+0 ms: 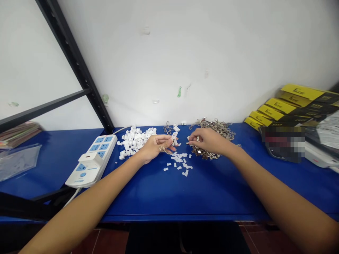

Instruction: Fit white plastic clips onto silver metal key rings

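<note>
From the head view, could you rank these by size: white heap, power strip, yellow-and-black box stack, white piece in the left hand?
Largest: box stack
Then: power strip
Then: white heap
Smallest: held white piece
The strip reaches nearer than the heap, which may inflate it.

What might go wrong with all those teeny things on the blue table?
The little white bits lie loose on the table, so a bump might scatter them. The shiny discs lie right by the heaped metal clips, so they might get mixed up. The small white block might slip from the left hand.
</note>
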{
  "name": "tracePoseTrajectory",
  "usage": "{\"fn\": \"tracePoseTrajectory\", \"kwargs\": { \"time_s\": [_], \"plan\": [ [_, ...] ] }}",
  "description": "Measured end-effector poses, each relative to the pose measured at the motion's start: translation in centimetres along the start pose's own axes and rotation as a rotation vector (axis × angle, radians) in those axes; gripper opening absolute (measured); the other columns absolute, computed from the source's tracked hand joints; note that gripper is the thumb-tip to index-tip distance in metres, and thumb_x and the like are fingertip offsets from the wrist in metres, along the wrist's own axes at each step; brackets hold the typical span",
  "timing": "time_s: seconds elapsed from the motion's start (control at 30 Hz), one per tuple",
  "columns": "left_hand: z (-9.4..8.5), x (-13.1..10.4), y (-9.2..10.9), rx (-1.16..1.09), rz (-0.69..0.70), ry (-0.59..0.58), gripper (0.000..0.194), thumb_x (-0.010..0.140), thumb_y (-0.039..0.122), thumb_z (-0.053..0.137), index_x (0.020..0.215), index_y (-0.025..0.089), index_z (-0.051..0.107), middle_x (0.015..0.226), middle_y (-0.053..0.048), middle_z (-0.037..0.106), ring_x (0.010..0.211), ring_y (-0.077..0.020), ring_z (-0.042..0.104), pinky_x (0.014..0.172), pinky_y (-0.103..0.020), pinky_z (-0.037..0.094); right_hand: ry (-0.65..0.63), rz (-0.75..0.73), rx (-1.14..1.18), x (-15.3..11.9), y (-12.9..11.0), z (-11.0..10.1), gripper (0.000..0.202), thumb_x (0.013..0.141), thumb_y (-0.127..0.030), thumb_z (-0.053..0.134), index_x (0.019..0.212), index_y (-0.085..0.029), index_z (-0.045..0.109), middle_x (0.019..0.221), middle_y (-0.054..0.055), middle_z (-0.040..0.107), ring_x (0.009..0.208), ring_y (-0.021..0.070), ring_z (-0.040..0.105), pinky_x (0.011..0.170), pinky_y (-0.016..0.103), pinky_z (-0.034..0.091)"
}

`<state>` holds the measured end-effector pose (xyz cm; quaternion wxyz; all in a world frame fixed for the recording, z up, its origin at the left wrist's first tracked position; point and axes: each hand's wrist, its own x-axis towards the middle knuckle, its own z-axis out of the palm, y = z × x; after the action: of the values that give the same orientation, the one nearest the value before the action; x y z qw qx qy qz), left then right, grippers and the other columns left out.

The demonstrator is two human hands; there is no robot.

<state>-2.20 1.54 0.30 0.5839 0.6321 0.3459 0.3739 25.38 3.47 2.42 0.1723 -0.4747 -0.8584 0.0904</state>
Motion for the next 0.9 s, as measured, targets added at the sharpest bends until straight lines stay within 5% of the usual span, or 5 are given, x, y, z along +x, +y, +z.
{"fn": "tracePoseTrajectory", "kwargs": {
  "time_s": [0.13,0.63,0.8,0.9],
  "plan": [
    [0.1,0.1,-0.4,-0.011,0.007,-0.022,0.045,0.084,0.053,0.080,0.110,0.016,0.078,0.107,-0.014,0.078,0.092,-0.0224,0.074,0.081,-0.033,0.058,-0.004,-0.051,-0.058,0.7,0.2,1.7,0.018,0.093,-0.037,0.067,0.092,-0.021,0.076,0.093,0.007,0.072,0.081,0.0215,0.065,0.074,0.034,0.045],
    [0.3,0.2,-1.0,-0.036,-0.024,0.012,0.043,0.083,0.055,0.080,0.097,0.014,0.077,0.084,-0.008,0.074,0.076,-0.0174,0.071,0.076,-0.032,0.057,-0.004,-0.029,-0.275,1.4,-0.9,4.0,0.028,0.106,-0.025,0.041,0.104,-0.012,0.066,0.112,0.020,0.063,0.090,0.0275,0.064,0.074,0.036,0.045],
    [0.2,0.2,-1.0,-0.040,-0.039,0.010,0.040,0.085,0.053,0.079,0.096,0.015,0.079,0.086,-0.009,0.074,0.077,-0.0171,0.070,0.078,-0.032,0.057,0.009,-0.049,-0.241,1.2,-1.0,3.1,0.032,0.107,-0.027,0.039,0.103,-0.014,0.068,0.109,0.016,0.066,0.092,0.0255,0.064,0.079,0.035,0.045],
    [0.2,0.2,-1.0,-0.040,-0.038,0.013,0.040,0.085,0.052,0.079,0.102,0.015,0.080,0.085,-0.009,0.074,0.080,-0.0178,0.070,0.078,-0.032,0.057,-0.012,-0.052,-0.075,0.7,-0.7,1.5,0.028,0.103,-0.039,0.053,0.096,-0.019,0.071,0.099,0.010,0.069,0.087,0.0222,0.063,0.076,0.033,0.045]
  ]
}}
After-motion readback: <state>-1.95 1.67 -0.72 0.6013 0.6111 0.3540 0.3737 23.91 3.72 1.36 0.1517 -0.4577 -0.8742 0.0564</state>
